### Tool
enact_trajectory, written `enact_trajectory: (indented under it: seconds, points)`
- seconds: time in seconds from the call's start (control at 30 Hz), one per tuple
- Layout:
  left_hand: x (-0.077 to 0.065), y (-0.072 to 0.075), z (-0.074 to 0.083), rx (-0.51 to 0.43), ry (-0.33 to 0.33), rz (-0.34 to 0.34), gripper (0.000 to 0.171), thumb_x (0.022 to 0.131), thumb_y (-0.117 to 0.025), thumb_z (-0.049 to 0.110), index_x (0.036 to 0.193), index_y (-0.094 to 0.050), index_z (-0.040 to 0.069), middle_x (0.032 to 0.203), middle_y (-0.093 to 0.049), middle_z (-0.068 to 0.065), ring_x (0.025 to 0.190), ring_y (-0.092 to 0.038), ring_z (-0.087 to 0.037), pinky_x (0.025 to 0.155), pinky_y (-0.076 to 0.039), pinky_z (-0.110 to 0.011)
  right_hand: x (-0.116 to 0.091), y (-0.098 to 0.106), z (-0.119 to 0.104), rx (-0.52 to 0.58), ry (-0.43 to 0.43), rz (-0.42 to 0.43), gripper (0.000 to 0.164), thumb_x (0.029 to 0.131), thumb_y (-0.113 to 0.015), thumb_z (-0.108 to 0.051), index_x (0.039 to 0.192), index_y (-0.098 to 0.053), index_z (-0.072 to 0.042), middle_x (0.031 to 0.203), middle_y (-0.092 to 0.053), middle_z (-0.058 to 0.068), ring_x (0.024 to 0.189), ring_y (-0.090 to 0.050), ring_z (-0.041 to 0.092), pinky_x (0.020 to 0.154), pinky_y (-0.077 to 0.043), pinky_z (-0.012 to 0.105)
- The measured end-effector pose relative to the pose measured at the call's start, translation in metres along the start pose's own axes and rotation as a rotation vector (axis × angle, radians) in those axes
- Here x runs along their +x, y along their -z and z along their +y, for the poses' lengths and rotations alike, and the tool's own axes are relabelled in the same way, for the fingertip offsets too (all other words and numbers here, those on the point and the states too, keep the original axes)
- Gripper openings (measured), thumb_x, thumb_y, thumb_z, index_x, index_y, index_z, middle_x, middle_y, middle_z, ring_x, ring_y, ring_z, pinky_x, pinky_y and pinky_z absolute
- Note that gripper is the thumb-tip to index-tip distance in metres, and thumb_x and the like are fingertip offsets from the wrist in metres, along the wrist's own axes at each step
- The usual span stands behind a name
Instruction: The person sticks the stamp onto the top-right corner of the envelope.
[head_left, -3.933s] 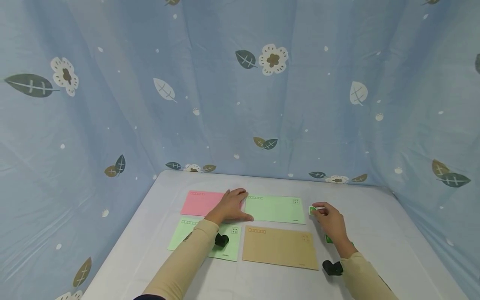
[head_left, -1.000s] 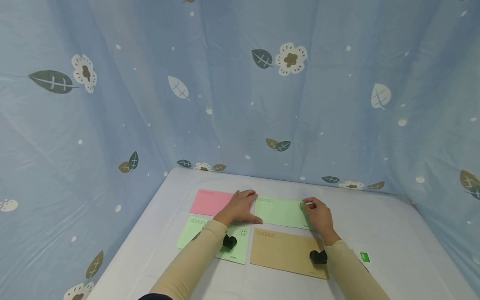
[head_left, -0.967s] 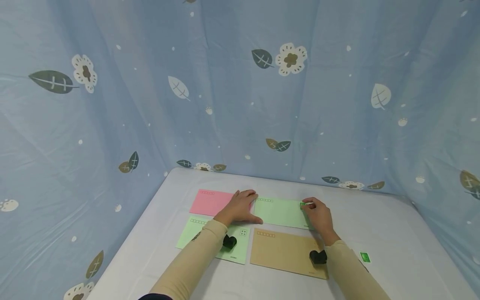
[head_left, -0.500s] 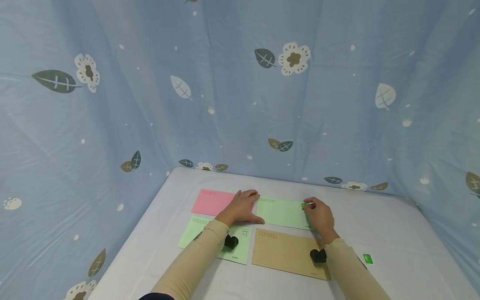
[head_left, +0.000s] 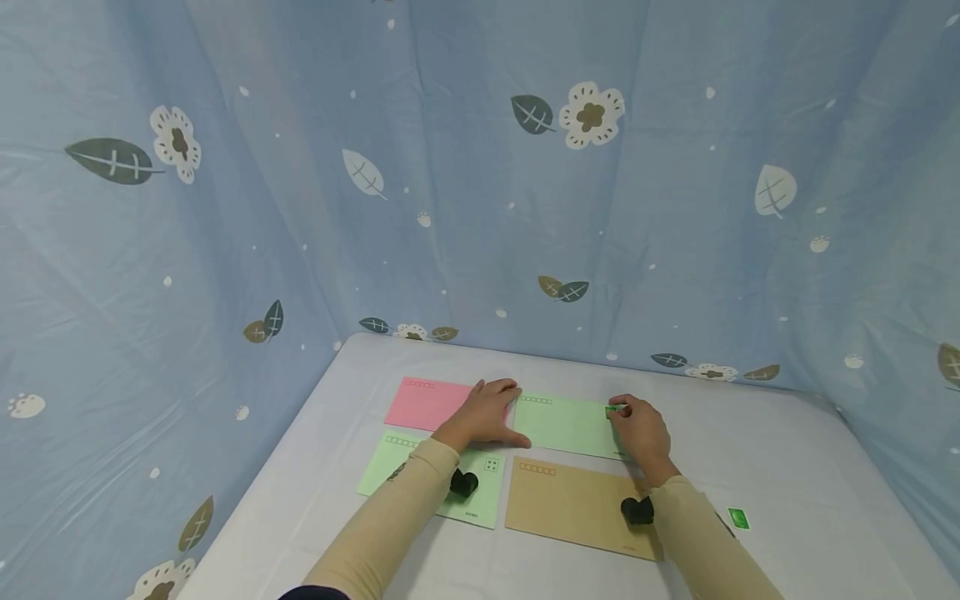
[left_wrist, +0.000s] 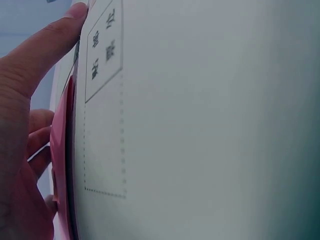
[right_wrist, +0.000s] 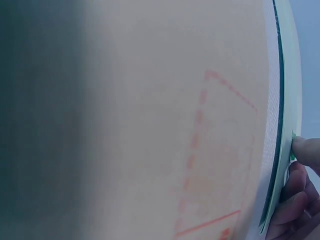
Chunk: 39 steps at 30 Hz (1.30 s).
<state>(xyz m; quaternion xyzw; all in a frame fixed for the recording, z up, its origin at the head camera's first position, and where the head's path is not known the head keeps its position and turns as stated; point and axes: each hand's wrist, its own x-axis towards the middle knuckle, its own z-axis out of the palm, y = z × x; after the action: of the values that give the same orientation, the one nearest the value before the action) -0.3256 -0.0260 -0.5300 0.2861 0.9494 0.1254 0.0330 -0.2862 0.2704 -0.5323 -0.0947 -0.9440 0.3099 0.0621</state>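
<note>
My right hand (head_left: pixel 642 435) pinches a small green stamp (head_left: pixel 611 412) at the far right corner of the back light-green envelope (head_left: pixel 561 425). In the right wrist view, the thumb (right_wrist: pixel 306 150) is on the green stamp at the envelope's edge, and the other fingers (right_wrist: pixel 290 207) curl underneath. My left hand (head_left: pixel 483 417) rests spread, its thumb and fingertips by that envelope's left end, its palm over the right part of a pink envelope (head_left: pixel 423 403). The left wrist view shows the fingers behind the pink edge (left_wrist: pixel 61 150).
In front lie another light-green envelope (head_left: pixel 382 465), partly under my left forearm, and a brown envelope (head_left: pixel 566 507). A second green stamp (head_left: pixel 738 518) lies right of my right sleeve. Black wrist cameras (head_left: pixel 465 483) hang over the front envelopes. A patterned blue curtain (head_left: pixel 450 208) surrounds the white table (head_left: pixel 795 450).
Since the oldest frame, my right hand has carried the stamp left from the bare table onto the back green envelope's corner. My left hand stays put. Over the last second, only the head view shifts slightly.
</note>
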Motion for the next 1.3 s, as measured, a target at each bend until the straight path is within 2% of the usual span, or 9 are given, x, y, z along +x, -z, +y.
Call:
enact_trajectory:
  seconds: [0.3,0.5,0.67,0.93,1.2,1.3]
  points:
    - [-0.001,0.0,0.0,0.01,-0.01,0.008,0.107,0.061,-0.06,0.08,0.144,-0.035,0.018,0.149,-0.029,0.001,0.138,-0.023,-0.015,0.113,-0.011,-0.05,-0.002,0.001,-0.001,0.031,0.003,0.006,0.023,0.089,-0.062,-0.027,0.11,-0.066,-0.02,0.087,-0.061,0.003,0.058,-0.047,0.017,0.042,-0.033,0.027]
    - [-0.002,0.0,-0.001,0.004,-0.011,0.006,0.107,0.061,-0.061,0.079,0.144,-0.036,0.017,0.149,-0.029,-0.001,0.138,-0.023,-0.017,0.113,-0.011,-0.05,-0.004,0.002,-0.003,0.041,0.033,0.03,0.023,0.092,-0.057,-0.024,0.112,-0.067,-0.018,0.09,-0.061,0.004,0.059,-0.047,0.017,0.045,-0.035,0.027]
    - [-0.002,0.0,-0.003,0.012,-0.008,0.013,0.107,0.061,-0.06,0.08,0.144,-0.036,0.017,0.149,-0.029,-0.001,0.138,-0.023,-0.018,0.113,-0.012,-0.05,-0.006,0.005,-0.008,0.059,0.046,0.051,0.025,0.093,-0.055,-0.021,0.114,-0.066,-0.016,0.101,-0.06,0.006,0.067,-0.049,0.02,0.05,-0.038,0.029]
    - [-0.002,-0.002,-0.007,-0.013,-0.003,-0.004,0.107,0.06,-0.061,0.08,0.144,-0.035,0.019,0.149,-0.028,0.002,0.138,-0.023,-0.015,0.114,-0.009,-0.049,-0.012,0.008,-0.005,0.092,0.11,0.045,0.025,0.091,-0.056,-0.013,0.115,-0.065,-0.009,0.123,-0.056,0.014,0.093,-0.057,0.027,0.074,-0.047,0.042]
    - [-0.003,0.0,-0.002,-0.013,-0.008,-0.002,0.107,0.061,-0.062,0.078,0.145,-0.035,0.018,0.149,-0.028,0.0,0.138,-0.024,-0.016,0.114,-0.008,-0.049,-0.007,0.006,0.004,0.054,0.118,0.005,0.025,0.09,-0.058,-0.014,0.113,-0.066,-0.009,0.126,-0.054,0.013,0.108,-0.054,0.031,0.083,-0.045,0.048]
    - [-0.003,0.002,0.0,-0.017,-0.014,-0.002,0.106,0.061,-0.063,0.077,0.144,-0.035,0.017,0.149,-0.029,-0.001,0.138,-0.024,-0.017,0.114,-0.008,-0.049,-0.008,0.007,0.005,0.044,0.13,0.008,0.024,0.09,-0.058,-0.014,0.112,-0.067,-0.01,0.125,-0.056,0.012,0.107,-0.055,0.031,0.082,-0.046,0.047]
